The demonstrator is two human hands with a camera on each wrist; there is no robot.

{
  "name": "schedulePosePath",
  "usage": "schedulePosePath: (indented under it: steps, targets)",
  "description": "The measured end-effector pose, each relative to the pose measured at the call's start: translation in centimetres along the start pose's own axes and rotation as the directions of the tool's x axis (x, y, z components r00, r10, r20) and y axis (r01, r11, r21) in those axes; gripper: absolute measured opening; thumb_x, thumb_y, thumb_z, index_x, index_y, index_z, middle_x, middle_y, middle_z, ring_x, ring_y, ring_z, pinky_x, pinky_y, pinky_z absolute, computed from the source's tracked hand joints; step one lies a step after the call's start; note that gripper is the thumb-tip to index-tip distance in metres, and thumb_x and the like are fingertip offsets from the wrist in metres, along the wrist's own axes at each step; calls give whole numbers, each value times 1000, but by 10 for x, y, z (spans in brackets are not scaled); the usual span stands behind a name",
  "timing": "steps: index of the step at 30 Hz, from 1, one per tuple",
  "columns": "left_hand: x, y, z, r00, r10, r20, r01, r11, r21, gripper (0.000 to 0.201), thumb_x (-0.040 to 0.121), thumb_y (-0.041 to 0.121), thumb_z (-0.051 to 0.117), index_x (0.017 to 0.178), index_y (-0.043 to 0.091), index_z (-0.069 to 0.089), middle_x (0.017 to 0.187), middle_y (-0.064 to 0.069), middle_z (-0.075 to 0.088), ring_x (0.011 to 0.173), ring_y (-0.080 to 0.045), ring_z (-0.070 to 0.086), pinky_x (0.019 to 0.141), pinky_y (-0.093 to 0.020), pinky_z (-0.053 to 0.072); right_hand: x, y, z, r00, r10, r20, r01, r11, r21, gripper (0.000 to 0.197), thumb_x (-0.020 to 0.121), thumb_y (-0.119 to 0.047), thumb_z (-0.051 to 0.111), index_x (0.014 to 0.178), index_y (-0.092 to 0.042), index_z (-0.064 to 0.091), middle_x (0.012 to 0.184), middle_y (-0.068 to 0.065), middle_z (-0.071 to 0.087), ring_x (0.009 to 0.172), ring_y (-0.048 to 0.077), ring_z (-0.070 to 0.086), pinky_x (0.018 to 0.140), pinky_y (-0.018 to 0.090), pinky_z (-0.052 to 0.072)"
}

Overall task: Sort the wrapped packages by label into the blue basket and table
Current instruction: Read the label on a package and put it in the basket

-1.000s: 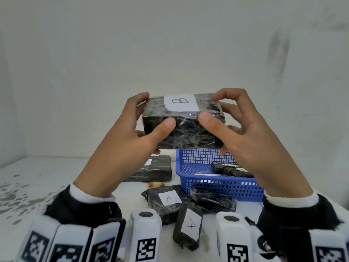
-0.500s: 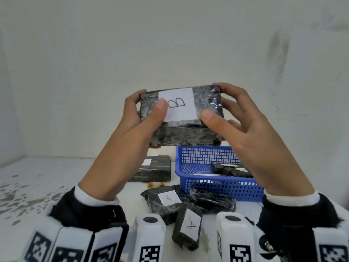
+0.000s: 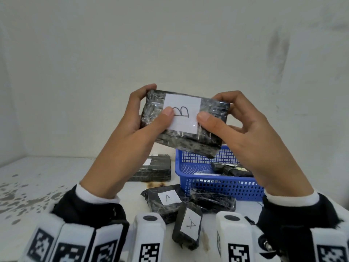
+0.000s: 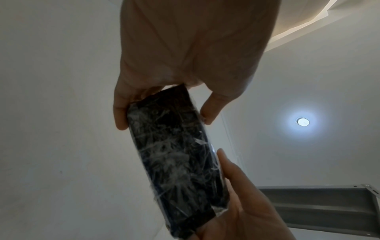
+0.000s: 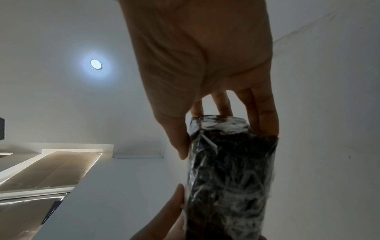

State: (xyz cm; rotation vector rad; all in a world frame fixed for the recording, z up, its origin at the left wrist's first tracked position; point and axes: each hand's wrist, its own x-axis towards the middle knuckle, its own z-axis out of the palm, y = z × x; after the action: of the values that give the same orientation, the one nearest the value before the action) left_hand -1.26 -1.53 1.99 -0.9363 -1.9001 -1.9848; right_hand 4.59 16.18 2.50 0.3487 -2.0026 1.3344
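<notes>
Two hands — left hand (image 3: pixel 132 129) and right hand (image 3: pixel 245 133) — grip the B-labelled package (image 3: pixel 211 114) by its ends. Below them lies the stained white table (image 3: pixel 47 176); beyond the right wrist, the blue basket (image 3: pixel 217 184), its contents partly hidden; behind, a bare wall (image 3: pixel 170 44).

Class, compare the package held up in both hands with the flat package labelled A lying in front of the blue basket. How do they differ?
The held package reads B; the flat A package reads A. The held package is gripped in the air by the left hand and right hand; the flat A package rests on the table. Both have dark wrapping and white paper labels.
</notes>
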Motion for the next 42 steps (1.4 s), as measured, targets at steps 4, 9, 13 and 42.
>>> schedulePosePath:
  steps: [4, 9, 13, 42]
  targets:
    - [-1, 1, 3, 996, -88, -33, 88, 996, -11, 85, 73, 61, 70, 142, 41, 24, 95, 7, 74, 101, -17, 69, 96, -41, 51, 1, 0, 1, 998, -5, -56, 6, 1000, 11, 30, 79, -47, 73, 99, -31, 58, 106, -4, 69, 77, 34, 74, 76, 56, 60]
    - [-3, 3, -2, 992, -123, -3, 122, 992, -42, 66, 75, 36, 76, 132, 30, 43, 111, -4, 68, 90, -21, 73, 80, -44, 59, 2, 3, 2, 998, 58, -5, -59, 995, -82, 31, 77, -57, 68, 90, -31, 59, 93, -10, 71, 71, 17, 68, 65, 20, 54]
    - [-3, 1, -6, 997, -58, 49, 57, 998, 24, 86, 59, 36, 74, 138, 31, 41, 128, 12, 58, 101, -18, 70, 80, -40, 60, 2, 2, 1, 997, 66, 40, -59, 986, -156, 42, 76, -61, 63, 116, -51, 59, 97, -15, 72, 79, 9, 69, 64, 11, 50]
    - [-5, 1, 4, 997, 66, 44, -66, 998, 7, 31, 87, 28, 68, 118, 26, 62, 112, 7, 63, 88, -13, 71, 83, -46, 59, 0, -1, 9, 990, 52, 130, -39, 994, -100, 37, 72, -65, 65, 109, -59, 60, 105, 0, 66, 87, 22, 74, 85, 47, 60]
